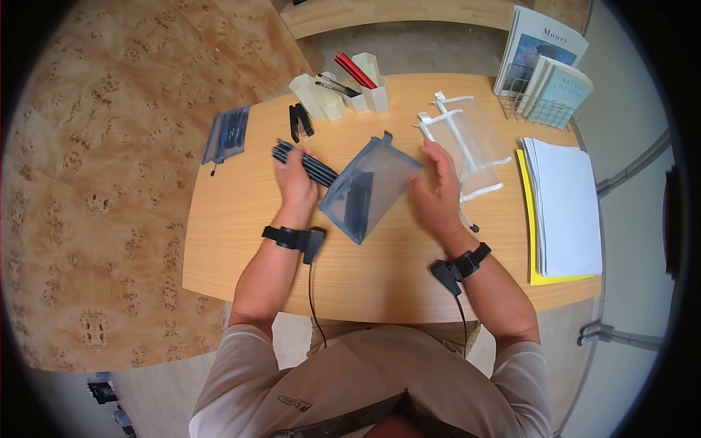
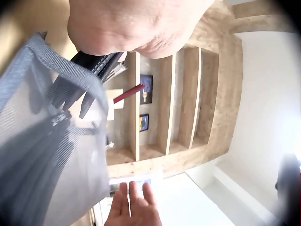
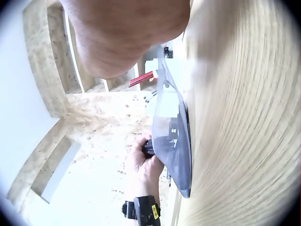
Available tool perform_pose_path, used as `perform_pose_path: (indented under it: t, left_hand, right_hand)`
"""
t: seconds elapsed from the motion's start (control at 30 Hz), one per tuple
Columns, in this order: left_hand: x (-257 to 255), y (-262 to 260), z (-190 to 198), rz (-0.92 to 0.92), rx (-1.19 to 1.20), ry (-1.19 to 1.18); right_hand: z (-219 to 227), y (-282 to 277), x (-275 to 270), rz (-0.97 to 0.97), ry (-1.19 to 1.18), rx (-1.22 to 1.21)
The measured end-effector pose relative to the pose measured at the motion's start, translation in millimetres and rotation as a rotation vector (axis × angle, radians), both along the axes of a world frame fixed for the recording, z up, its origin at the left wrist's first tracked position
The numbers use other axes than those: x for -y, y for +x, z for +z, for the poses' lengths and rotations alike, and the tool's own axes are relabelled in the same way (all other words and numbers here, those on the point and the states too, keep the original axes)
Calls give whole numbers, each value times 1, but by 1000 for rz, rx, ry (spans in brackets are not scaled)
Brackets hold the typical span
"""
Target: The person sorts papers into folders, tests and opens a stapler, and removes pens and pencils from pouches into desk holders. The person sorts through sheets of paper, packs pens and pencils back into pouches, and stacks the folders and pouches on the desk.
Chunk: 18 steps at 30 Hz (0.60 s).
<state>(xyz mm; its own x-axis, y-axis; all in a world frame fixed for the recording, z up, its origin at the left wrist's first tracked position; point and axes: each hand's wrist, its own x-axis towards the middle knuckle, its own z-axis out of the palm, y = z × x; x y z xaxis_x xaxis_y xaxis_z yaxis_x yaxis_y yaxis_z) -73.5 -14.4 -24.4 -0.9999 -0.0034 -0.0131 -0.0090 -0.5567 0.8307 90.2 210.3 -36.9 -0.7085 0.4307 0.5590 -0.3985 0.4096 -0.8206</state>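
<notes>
My left hand [image 1: 295,184] grips a bundle of black pens [image 1: 318,170], whose far ends reach the edge of a grey mesh zip pouch [image 1: 391,169]. Through the mesh, a dark bunch of long things shows inside the pouch [image 2: 84,150]. In the left wrist view, the pens pass behind the pouch's blue-grey border. My right hand [image 1: 438,193] is at the pouch's right side, its fingers extended and its thumb close to the mesh edge. Nothing shows in its grasp.
Behind stand white hexagonal holders [image 1: 321,98] with red pencils and pens, and a black stapler [image 1: 298,122]. A filled dark pouch [image 1: 228,135] lies left. White-edged mesh pouches [image 1: 475,139] lie right, near papers [image 1: 562,204] and a wire rack of books [image 1: 548,109].
</notes>
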Motion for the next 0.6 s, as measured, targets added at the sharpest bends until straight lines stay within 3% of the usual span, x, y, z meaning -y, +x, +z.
perform_pose_path:
  t: [0.13, 0.2, 0.23, 0.3, 0.4, 0.47, 0.53, 0.6]
  left_hand:
    - [22, -30, 23, 208, -61, 76]
    - [30, -34, 37, 212, -72, 103]
    - [30, -29, 45, 172, -94, 159]
    - [24, -15, 57, -9, -98, 205]
    - [-18, 52, 62, -417, -48, -50]
    - [-47, 86, 46, -466, 93, -144]
    - [-65, 102, 37, -482, 47, -169]
    - [-73, 104, 25, -498, -215, -433]
  right_hand:
    - [-5, -1, 3, 85, -92, -11]
    - [-14, 1, 2, 509, -587, 218]
    - [-15, 2, -1, 508, -587, 216]
    - [-12, 0, -3, 766, -663, 460]
    - [-3, 0, 6, 905, -745, 435]
    - [-2, 3, 10, 983, -820, 463]
    - [1, 7, 13, 1053, -902, 485]
    - [10, 10, 14, 997, -736, 506]
